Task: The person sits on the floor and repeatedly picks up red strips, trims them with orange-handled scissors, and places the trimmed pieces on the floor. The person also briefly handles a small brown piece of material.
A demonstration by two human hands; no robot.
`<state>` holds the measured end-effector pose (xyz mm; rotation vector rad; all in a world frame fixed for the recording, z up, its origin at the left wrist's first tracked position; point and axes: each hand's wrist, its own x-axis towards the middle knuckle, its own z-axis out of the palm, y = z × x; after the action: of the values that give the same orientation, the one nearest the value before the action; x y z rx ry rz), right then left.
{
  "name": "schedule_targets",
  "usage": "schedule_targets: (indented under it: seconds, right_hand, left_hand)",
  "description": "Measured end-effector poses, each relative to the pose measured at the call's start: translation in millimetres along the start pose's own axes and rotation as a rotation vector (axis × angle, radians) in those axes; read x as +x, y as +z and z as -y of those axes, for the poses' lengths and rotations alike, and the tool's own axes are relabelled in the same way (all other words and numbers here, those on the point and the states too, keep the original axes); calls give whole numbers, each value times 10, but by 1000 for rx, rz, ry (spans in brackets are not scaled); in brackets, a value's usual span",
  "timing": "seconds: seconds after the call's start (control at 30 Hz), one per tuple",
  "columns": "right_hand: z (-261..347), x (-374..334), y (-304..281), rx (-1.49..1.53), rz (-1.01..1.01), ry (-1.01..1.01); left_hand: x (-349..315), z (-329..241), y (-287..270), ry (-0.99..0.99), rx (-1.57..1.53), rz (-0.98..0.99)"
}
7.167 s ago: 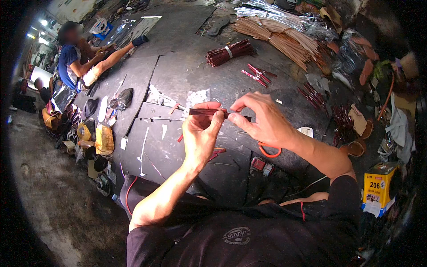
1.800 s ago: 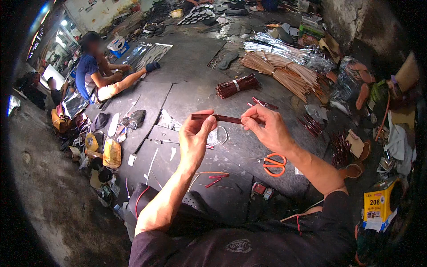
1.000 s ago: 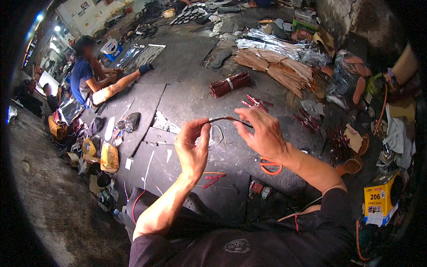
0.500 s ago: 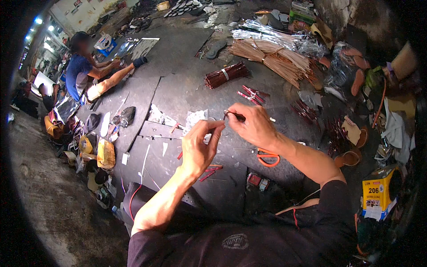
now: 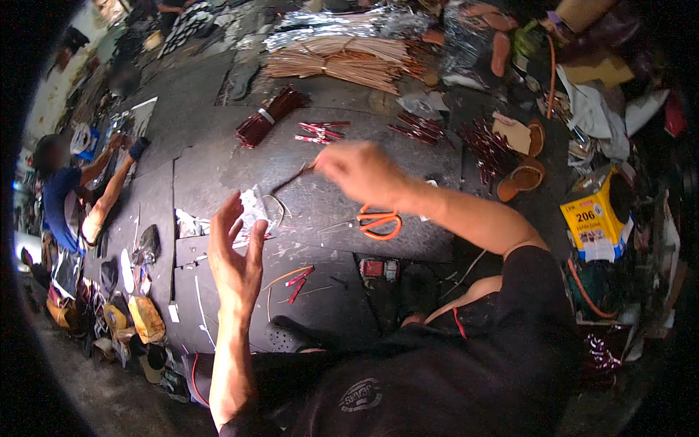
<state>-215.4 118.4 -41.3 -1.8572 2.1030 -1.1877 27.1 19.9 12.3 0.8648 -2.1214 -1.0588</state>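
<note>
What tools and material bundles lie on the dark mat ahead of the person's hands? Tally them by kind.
Orange-handled scissors: 1
Tied dark red stick bundle: 1
Heap of tan sticks: 1
Total: 3

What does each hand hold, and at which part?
The right hand pinches a thin dark stick at its upper end. The left hand is open and holds nothing.

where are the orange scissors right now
In the head view, the orange scissors lie on the dark mat, just under the right forearm.
</note>
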Motion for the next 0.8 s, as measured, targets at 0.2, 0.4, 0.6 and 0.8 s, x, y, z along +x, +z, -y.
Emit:
schedule_targets:
  seconds: [0.2, 0.4, 0.6, 0.8]
  right_hand:
    - [-1408, -513, -1341, -567, -582, 150]
    - [-2660, -1852, -1526, -887, -313, 612]
    - [-2764, -1379, -635, -542, 74, 352]
    - [-3164, -1223, -263, -846, 262, 450]
  left_hand:
    - [14, -25, -93, 74, 228, 158]
    - [28, 41, -96, 106, 268, 165]
    - [77, 30, 30, 66, 238, 227]
    - [132, 51, 21, 73, 254, 236]
